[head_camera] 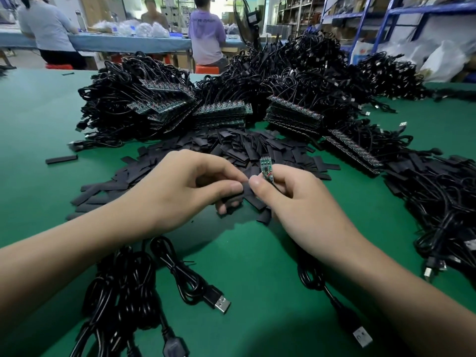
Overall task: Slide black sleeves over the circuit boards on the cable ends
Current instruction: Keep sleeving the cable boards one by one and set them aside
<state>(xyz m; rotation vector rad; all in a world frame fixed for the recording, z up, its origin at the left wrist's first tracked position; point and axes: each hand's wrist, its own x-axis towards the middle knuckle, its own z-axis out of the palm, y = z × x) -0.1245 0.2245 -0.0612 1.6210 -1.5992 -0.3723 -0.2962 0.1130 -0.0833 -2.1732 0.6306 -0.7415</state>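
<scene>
Your green work mat (38, 119) carries heaps of black cables (309, 70), rows of stacked circuit boards (221, 112) and a loose pile of black sleeves (239, 148) just beyond your hands. Behind, people sit at a blue-covered bench (123, 43); blue shelving (386, 24) stands on the right. Your left hand (190, 186) pinches one black sleeve (233, 196) between thumb and curled fingers. Your right hand (296, 199) grips a small green circuit board (266, 168) upright between thumb and forefinger, just beside the sleeve. USB plugs (221, 304) lie near your forearms.
</scene>
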